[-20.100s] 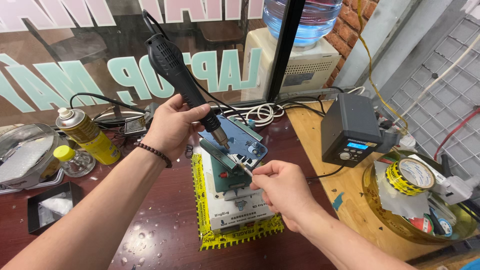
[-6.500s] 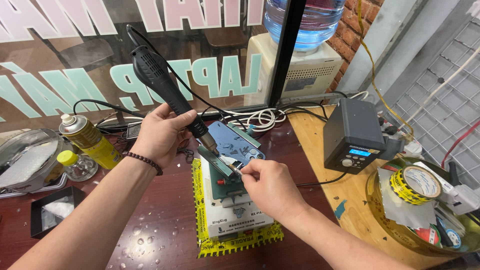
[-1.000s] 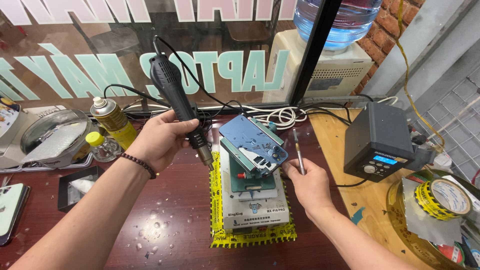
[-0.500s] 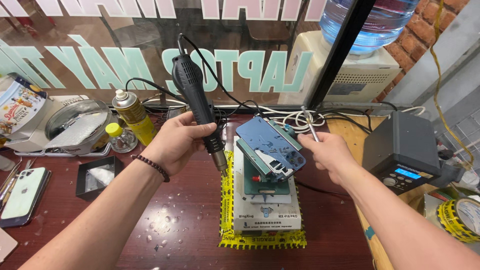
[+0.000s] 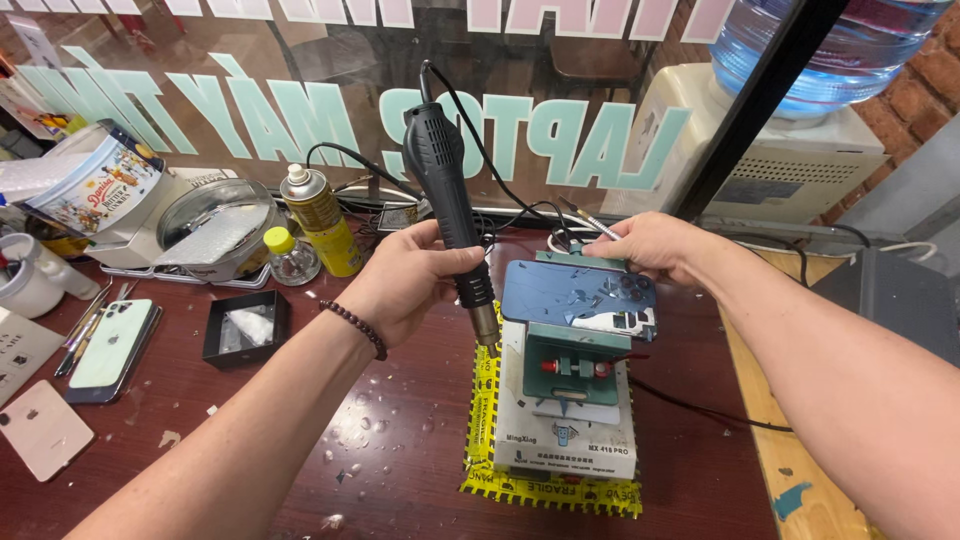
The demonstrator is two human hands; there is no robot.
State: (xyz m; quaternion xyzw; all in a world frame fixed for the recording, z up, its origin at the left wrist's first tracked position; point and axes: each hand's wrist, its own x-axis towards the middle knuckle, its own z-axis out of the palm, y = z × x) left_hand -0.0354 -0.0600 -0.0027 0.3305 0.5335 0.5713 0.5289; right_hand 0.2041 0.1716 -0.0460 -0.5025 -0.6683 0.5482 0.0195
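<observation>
The blue phone back (image 5: pixel 578 298) is sitting clamped in the white fixture (image 5: pixel 566 420) on the desk (image 5: pixel 300 450), thin, stiff and likely fragile, best held by its edges, while the left hand (image 5: pixel 405 285) is gripping the hot-air gun (image 5: pixel 447 200) beside it and the right hand (image 5: pixel 645 245) is pinching tweezers (image 5: pixel 590 222) at its far edge

A blue phone back (image 5: pixel 578 297) lay clamped on a white rectangular fixture (image 5: pixel 566 440) at the dark red wooden worktop's (image 5: pixel 400 440) middle; a yellow spray can (image 5: pixel 322 220) stood behind-left, and a mint-green phone (image 5: pixel 111 346) lay near the left edge.
</observation>
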